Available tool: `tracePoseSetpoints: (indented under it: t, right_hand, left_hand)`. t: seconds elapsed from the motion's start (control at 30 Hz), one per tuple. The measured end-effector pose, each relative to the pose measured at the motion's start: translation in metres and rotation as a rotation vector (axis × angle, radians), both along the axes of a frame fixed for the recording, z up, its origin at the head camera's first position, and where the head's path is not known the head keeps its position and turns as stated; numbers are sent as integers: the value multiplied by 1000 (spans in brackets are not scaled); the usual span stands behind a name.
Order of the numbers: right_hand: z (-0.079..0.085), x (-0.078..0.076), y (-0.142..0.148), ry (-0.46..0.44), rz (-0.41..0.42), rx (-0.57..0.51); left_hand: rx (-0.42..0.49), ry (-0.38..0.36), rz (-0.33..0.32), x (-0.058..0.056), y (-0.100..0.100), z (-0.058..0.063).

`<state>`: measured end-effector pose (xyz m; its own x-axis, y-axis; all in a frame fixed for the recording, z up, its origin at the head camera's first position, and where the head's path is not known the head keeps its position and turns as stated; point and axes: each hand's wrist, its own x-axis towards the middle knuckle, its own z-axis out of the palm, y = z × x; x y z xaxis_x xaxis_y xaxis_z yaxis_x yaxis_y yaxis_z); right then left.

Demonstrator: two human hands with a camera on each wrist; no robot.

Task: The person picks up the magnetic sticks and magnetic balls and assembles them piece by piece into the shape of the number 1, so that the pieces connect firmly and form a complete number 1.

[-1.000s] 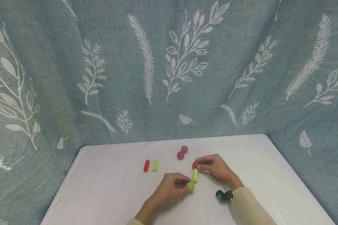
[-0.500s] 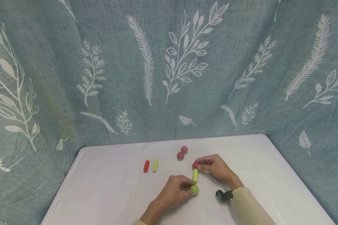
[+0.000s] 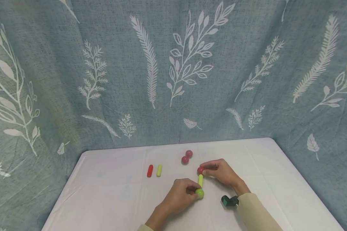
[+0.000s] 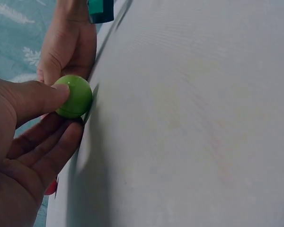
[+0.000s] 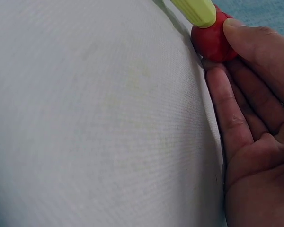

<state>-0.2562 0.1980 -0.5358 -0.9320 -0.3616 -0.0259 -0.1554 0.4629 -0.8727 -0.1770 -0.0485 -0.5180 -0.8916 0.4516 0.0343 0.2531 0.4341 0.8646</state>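
My left hand (image 3: 180, 195) pinches a green ball (image 3: 200, 193) between thumb and fingers, low over the white cloth. In the left wrist view the thumb presses on the near side of that green ball (image 4: 75, 97). Farther back, my right hand (image 3: 221, 172) pinches a red ball (image 3: 200, 170). A yellow-green stick (image 3: 200, 181) runs in line between the two balls. In the right wrist view one end of the ribbed yellow-green stick (image 5: 196, 10) meets the red ball (image 5: 214, 41), and the thumb lies against the ball's side.
Two more red balls (image 3: 185, 160) lie side by side behind the hands. To the left, a red stick (image 3: 150, 171) and a second yellow-green stick (image 3: 159, 170) lie parallel on the white table (image 3: 110, 192). A patterned blue-green curtain (image 3: 162, 80) surrounds the table's back and sides.
My left hand has moved right with the green ball, bringing it to the near end of the yellow-green stick. My right hand stays on the red ball.
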Motion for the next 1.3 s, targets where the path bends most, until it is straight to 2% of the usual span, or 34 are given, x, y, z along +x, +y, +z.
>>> tracePoseSetpoints:
  t: [0.23, 0.4, 0.63, 1.3]
  right_hand:
    - [-1, 1, -1, -7, -4, -3]
    - [0, 1, -1, -11, -2, -4]
    - [2, 2, -1, -16, -10, 3]
    - [0, 3, -2, 5, -14, -10]
  left_hand:
    - [-30, 9, 34, -1, 4, 1]
    - [-10, 6, 47, 0, 5, 1]
    - [18, 6, 45, 0, 5, 0]
    - [26, -7, 50, 0, 4, -2]
